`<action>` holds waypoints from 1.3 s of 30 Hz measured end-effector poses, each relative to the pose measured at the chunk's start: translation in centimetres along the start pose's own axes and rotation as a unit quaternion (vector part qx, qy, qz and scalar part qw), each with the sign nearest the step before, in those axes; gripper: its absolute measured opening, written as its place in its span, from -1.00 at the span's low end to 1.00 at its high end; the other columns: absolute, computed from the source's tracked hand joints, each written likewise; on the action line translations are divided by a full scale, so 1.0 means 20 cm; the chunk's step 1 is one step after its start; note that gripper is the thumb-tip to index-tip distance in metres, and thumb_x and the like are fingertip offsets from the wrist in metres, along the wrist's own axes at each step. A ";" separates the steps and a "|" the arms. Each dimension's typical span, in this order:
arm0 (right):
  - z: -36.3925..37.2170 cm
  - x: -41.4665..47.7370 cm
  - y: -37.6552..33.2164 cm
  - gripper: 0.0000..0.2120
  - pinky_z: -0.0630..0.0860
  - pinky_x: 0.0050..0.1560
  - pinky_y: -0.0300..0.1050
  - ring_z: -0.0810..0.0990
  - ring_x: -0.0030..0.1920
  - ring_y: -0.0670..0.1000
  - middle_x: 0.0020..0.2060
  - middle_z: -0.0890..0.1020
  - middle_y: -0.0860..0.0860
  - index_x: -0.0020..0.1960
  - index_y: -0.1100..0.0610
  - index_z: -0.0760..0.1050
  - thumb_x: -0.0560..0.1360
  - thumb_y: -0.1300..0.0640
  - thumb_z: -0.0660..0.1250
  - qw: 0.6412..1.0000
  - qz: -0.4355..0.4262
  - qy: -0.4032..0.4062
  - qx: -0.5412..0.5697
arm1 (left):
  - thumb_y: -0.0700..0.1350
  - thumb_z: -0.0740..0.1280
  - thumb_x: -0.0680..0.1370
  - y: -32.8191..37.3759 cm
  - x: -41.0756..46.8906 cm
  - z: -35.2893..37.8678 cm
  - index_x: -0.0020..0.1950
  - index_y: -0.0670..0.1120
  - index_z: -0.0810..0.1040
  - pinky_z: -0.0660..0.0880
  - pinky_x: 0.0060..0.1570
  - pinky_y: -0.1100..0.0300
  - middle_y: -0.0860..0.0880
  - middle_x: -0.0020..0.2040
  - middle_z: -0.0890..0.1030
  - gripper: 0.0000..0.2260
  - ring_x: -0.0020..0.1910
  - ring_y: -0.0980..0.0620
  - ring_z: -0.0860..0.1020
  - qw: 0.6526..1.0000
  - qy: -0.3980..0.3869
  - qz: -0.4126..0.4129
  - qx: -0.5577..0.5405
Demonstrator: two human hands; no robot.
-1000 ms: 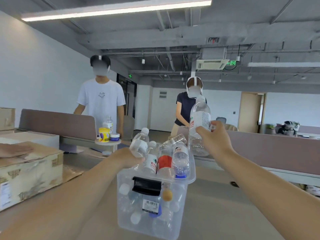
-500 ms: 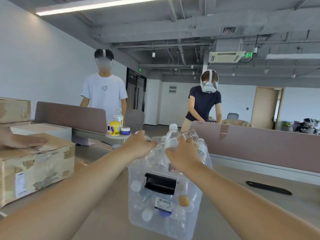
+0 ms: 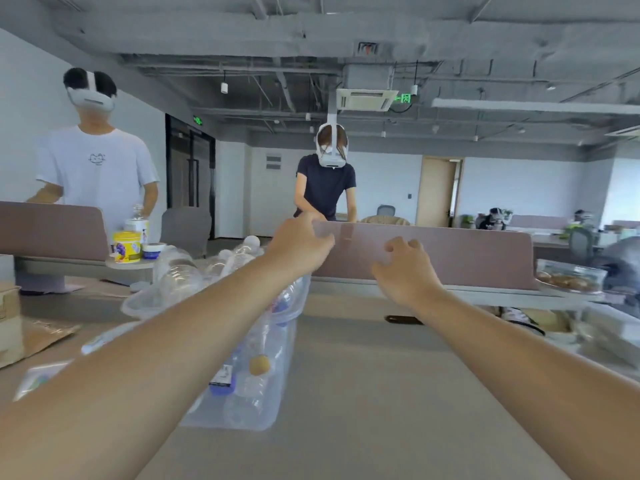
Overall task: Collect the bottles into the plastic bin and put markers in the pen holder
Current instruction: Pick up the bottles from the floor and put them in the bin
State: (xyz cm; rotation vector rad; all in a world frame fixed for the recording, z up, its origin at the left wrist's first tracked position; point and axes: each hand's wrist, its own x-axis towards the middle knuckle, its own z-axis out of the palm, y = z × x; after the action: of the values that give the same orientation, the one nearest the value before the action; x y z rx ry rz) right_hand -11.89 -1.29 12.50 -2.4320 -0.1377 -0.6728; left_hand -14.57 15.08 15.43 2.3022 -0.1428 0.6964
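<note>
Hands: both have come off the bottle heap since half a second ago and now hang in the air past the bin; the view has also swung right.
Tabletop [image 3: 363, 393]: bare beige surface in front, with both forearms stretched out over it.
Plastic bin [image 3: 277, 410]: clear, stands left of centre on the tabletop, partly hidden by the left forearm that crosses over it.
Bottles [image 3: 180, 271]: heaped above the bin's rim, with more showing through its wall; that half of the task looks about done.
Right hand [image 3: 407, 271]: raised right of the bin, grip loose, fingers lightly curled and empty.
Left hand [image 3: 298, 245]: raised just beyond the heap, fingers curled away from the camera; I cannot tell whether the grip holds anything.
Dark slim object [image 3: 403, 319]: lies flat on the tabletop beyond the right hand, near the partition's foot; possibly a marker, too blurred to be sure.
Pen holder: I cannot pick it out.
Step in hand: likely turning to the markers. The right hand is nearer; it should come down over the object and pinch it mid-length.
Care: lift the left forearm up off the heap, since the piled bottles would topple easily.
Partition [image 3: 467, 258]: mauve screen behind the tabletop.
Yellow tin [image 3: 126, 247]: far left, on another surface.
</note>
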 end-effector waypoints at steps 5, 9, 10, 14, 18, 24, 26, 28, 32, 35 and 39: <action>-0.51 -0.21 0.63 -0.53 0.45 0.22 0.08 0.41 0.25 0.22 0.31 0.34 0.18 0.39 0.18 0.32 0.51 0.06 0.22 0.991 0.103 0.069 -0.050 | -0.05 0.24 0.57 0.49 -0.12 0.51 0.47 -0.01 0.31 0.34 -0.39 0.28 0.07 0.01 0.43 -0.54 -0.34 0.15 0.48 0.992 -0.090 0.062 -0.058; -0.90 -0.60 1.13 -0.56 0.51 0.02 0.02 0.48 0.16 0.24 0.28 0.35 0.17 0.33 0.17 0.36 0.51 0.01 0.23 0.963 0.218 0.134 -0.088 | -0.05 0.26 0.57 0.92 -0.36 0.95 0.47 -0.03 0.32 0.35 -0.05 0.26 -0.06 0.32 0.47 -0.54 0.04 0.06 0.54 0.969 -0.181 0.146 -0.085; -0.98 -0.72 1.25 -0.57 0.49 0.04 -0.01 0.46 0.18 0.23 0.29 0.35 0.18 0.33 0.18 0.36 0.52 0.02 0.23 0.952 0.252 0.145 -0.097 | -0.04 0.26 0.56 1.01 -0.44 1.07 0.47 -0.02 0.33 0.35 0.01 0.23 -0.06 0.34 0.47 -0.53 0.18 -0.02 0.51 0.960 -0.211 0.162 -0.088; -1.21 -1.26 1.63 -0.63 0.50 0.00 -0.04 0.51 0.11 0.22 0.26 0.40 0.21 0.27 0.22 0.42 0.52 0.07 0.22 0.897 0.387 0.174 -0.125 | -0.01 0.27 0.56 1.33 -0.84 1.48 0.46 -0.04 0.35 0.40 0.11 0.16 -0.07 0.38 0.45 -0.54 0.29 -0.09 0.47 0.917 -0.324 0.207 -0.105; -1.35 -1.69 1.98 -0.59 0.49 0.03 0.01 0.54 0.10 0.24 0.28 0.39 0.22 0.29 0.26 0.39 0.51 0.08 0.23 0.849 0.471 0.175 -0.166 | -0.04 0.27 0.55 1.48 -1.21 1.87 0.41 -0.05 0.39 0.34 0.05 0.22 -0.07 0.34 0.47 -0.58 0.28 -0.05 0.46 0.872 -0.416 0.218 -0.136; -1.39 -2.20 2.58 -0.67 0.39 -0.17 -0.15 0.50 -0.05 0.17 0.21 0.44 0.23 0.25 0.28 0.40 0.54 0.14 0.19 0.780 0.592 0.128 -0.156 | -0.03 0.29 0.54 1.58 -1.72 2.57 0.42 -0.08 0.39 0.36 0.16 0.19 -0.09 0.37 0.46 -0.55 0.31 -0.07 0.44 0.807 -0.547 0.197 -0.104; -1.34 -2.39 2.82 -0.71 0.34 -0.11 -0.14 0.48 -0.01 0.19 0.15 0.51 0.25 0.18 0.29 0.43 0.54 0.14 0.20 0.746 0.639 0.125 -0.140 | -0.02 0.28 0.55 1.59 -1.91 2.84 0.42 -0.08 0.38 0.37 0.17 0.17 -0.09 0.36 0.46 -0.56 0.30 -0.08 0.45 0.780 -0.589 0.193 -0.086; -1.25 -2.61 3.06 -0.73 0.31 -0.15 -0.16 0.45 -0.09 0.15 0.11 0.55 0.25 0.15 0.30 0.44 0.54 0.15 0.19 0.710 0.685 0.110 -0.121 | 0.00 0.27 0.56 1.55 -2.13 3.10 0.41 -0.07 0.39 0.40 0.16 0.15 -0.09 0.33 0.49 -0.57 0.26 -0.10 0.48 0.756 -0.625 0.180 -0.064; -0.99 -3.09 3.56 -0.74 0.31 -0.23 -0.14 0.48 -0.09 0.15 0.12 0.56 0.23 0.13 0.28 0.45 0.55 0.13 0.20 0.651 0.751 0.069 -0.086 | 0.02 0.28 0.54 1.40 -2.63 3.63 0.38 -0.06 0.41 0.47 0.15 0.13 -0.09 0.28 0.53 -0.57 0.19 -0.11 0.53 0.718 -0.680 0.149 -0.005; -0.79 -3.42 3.88 -0.74 0.34 -0.24 -0.11 0.49 -0.16 0.12 0.14 0.54 0.25 0.11 0.27 0.41 0.57 0.08 0.19 0.618 0.782 0.057 -0.058 | 0.05 0.28 0.55 1.28 -2.95 3.99 0.41 -0.07 0.37 0.44 0.18 0.12 -0.11 0.32 0.49 -0.55 0.24 -0.12 0.49 0.706 -0.695 0.135 0.031; -0.52 -3.79 4.24 -0.62 0.36 -0.19 -0.09 0.52 0.01 0.22 0.19 0.46 0.26 0.26 0.27 0.30 0.57 0.04 0.19 0.576 0.816 0.047 -0.029 | 0.08 0.27 0.58 1.12 -3.32 4.40 0.46 -0.10 0.29 0.40 -0.03 0.17 -0.13 0.31 0.48 -0.49 0.14 -0.12 0.51 0.701 -0.702 0.106 0.061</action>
State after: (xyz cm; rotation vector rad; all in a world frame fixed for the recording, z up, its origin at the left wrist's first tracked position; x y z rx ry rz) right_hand -60.97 -71.73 -62.81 -1.4652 1.9104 0.1443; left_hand -38.64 -66.57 -58.15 2.4153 -1.0713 -1.1504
